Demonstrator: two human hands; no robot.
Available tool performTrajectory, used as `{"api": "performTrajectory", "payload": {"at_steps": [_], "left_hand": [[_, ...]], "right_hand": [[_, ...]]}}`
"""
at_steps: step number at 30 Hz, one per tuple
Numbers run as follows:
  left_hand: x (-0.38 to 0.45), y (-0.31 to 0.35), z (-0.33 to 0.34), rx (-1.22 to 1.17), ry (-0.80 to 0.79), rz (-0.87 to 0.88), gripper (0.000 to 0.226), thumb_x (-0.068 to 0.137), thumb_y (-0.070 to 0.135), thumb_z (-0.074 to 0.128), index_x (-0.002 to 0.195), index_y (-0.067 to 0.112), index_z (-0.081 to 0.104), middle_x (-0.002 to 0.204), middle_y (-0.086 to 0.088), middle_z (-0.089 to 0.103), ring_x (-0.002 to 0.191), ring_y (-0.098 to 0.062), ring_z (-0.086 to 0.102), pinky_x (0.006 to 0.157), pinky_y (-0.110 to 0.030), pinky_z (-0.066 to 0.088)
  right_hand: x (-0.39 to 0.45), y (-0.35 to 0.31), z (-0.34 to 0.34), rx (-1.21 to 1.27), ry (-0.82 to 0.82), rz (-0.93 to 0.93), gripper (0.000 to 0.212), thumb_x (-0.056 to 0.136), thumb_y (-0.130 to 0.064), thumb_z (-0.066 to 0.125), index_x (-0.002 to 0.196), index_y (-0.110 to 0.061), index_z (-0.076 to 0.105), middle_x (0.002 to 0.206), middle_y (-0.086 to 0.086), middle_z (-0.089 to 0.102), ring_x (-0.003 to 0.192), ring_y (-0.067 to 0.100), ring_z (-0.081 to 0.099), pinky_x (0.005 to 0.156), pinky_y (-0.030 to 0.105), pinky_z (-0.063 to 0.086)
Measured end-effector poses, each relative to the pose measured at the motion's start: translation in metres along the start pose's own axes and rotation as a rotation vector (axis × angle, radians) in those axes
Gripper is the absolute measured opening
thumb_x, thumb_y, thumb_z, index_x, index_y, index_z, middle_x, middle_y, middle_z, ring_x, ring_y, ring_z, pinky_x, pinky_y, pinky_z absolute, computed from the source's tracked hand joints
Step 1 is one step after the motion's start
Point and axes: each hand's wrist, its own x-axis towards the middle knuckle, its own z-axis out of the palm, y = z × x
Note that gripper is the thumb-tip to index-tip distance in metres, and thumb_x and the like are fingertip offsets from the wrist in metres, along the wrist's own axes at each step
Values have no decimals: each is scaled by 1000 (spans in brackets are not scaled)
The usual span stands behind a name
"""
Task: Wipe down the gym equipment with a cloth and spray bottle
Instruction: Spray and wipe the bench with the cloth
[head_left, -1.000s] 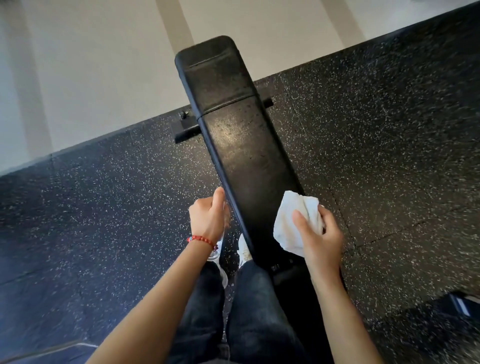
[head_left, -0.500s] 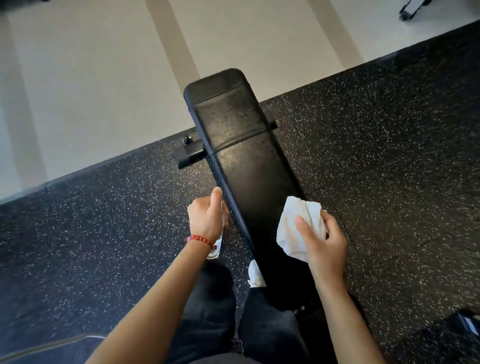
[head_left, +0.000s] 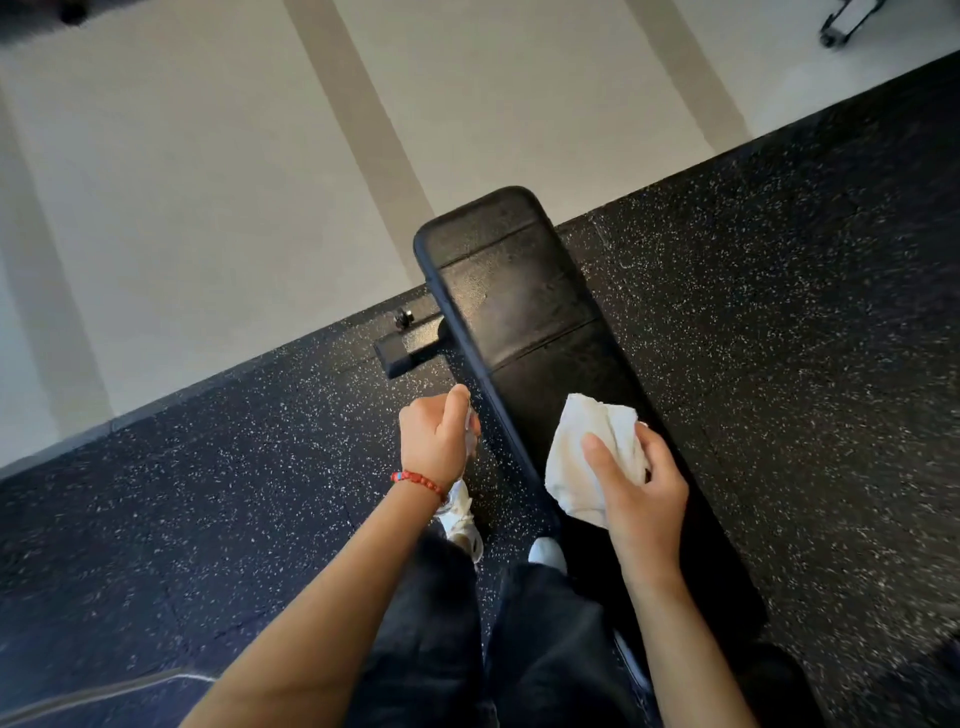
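Note:
A long black padded bench (head_left: 524, 312) runs away from me across the speckled rubber floor. My right hand (head_left: 636, 493) holds a crumpled white cloth (head_left: 582, 457) over the bench's near half. To the left of the bench edge, my left hand (head_left: 439, 441) grips a clear spray bottle (head_left: 471, 434), thumb on top. Most of the bottle is hidden behind that hand.
The bench's black metal foot (head_left: 410, 345) sticks out to the left. Pale tiled floor (head_left: 208, 182) begins beyond the rubber mat's edge. A wheeled frame (head_left: 844, 21) shows at the top right. My legs and white shoes (head_left: 460, 519) stand beside the bench.
The view has shifted forward along the bench, so its far end sits lower in frame. Both hands keep their grips on bottle and cloth. My feet have stepped.

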Motion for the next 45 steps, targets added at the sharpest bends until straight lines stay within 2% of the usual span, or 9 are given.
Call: {"api": "performTrajectory", "payload": {"at_steps": [2,7,14,19,23,27,31,38,45], "left_hand": [[11,1,-8,6,14,-11,67,78,53,28,30,11,47,37,-7,53,41,-12,53,63,-22,43],[35,1,-28,27,48,-49,70,79,59,27,31,13,49,41,-6,56,46,-12,57,69,-27,47],[60,14,-62,-44,196,-128,79,75,66,28,46,-3,54,51,-18,60,39,-3,48,53,-25,40],[82,19,-91,-117,344,-213,64,72,70,31,38,21,53,49,-8,60,49,-11,55,66,-29,47],[97,28,-115,-249,452,-307,65,74,70,36,50,14,60,44,0,58,49,-19,57,67,-38,51],[99,34,-145,-387,614,-386,59,88,58,44,54,13,60,47,-2,59,53,-23,59,70,-41,52],[94,26,-178,-508,755,-477,50,94,42,47,59,11,61,47,-2,59,51,-20,57,66,-38,51],[76,-12,-244,-673,945,-535,58,93,51,44,58,8,65,52,-6,63,54,-23,61,75,-41,53],[53,-45,-340,-715,1045,-554,60,93,50,42,55,8,61,50,-5,61,50,-18,59,64,-31,49]], "right_hand": [[4,-6,11,-5,-3,6,48,75,-21,75,119,-13,57,118,3,60,109,15,55,96,31,44],[20,-30,37,-12,-44,-34,42,76,-17,73,115,-13,57,102,-6,60,89,3,56,73,2,43],[54,-69,91,-46,-201,-112,33,77,-14,72,105,-19,57,91,-14,60,80,-5,55,68,3,44],[79,-107,142,-125,-398,-212,28,78,-15,73,102,-19,58,88,-16,59,74,-13,54,69,4,42],[90,-140,186,-191,-553,-280,34,76,-18,74,106,-12,61,91,-10,61,82,1,56,72,10,43],[85,-166,232,-261,-695,-316,47,70,-32,76,111,-14,61,103,-1,64,96,15,59,84,30,46],[65,-182,275,-308,-846,-344,46,72,-32,75,113,-18,59,108,-4,61,99,12,57,81,24,41],[6,-184,353,-420,-1038,-439,31,78,-23,72,106,-25,59,97,-20,59,90,0,55,73,16,40],[-83,-181,436,-512,-1181,-531,29,77,-20,73,101,-26,59,92,-20,60,73,-18,53,60,2,39]]}}
